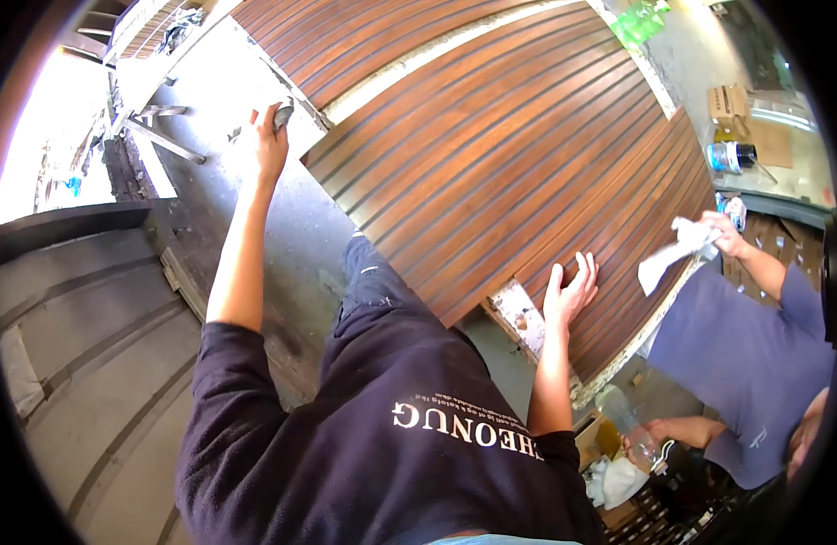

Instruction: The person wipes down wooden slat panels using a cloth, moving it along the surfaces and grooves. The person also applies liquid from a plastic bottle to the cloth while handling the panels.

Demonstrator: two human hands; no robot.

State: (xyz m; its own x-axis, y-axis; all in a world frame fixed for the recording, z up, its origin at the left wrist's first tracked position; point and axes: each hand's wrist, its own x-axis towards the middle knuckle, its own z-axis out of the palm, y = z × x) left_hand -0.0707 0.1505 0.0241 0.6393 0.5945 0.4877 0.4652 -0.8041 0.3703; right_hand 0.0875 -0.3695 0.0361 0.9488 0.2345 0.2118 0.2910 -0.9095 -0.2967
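Observation:
A large reddish-brown wooden panel (482,154) with dark parallel grooves lies in front of me. Beside it on the right is another grooved panel (618,282), and a third grooved panel (346,41) lies beyond a pale strip. My left hand (268,143) is off the panels' left side, closed round a small dark grey block (283,113); its exact kind is unclear. My right hand (569,292) rests on the right panel near its close edge, fingers stretched out and nothing held.
A co-worker in a blue-grey shirt (736,336) at the right holds a white cloth (677,252) over the panel edge and a clear bottle (627,418). A dark ribbed surface (91,345) stands at left. A cardboard box (729,107) and blue-labelled container (731,157) sit far right.

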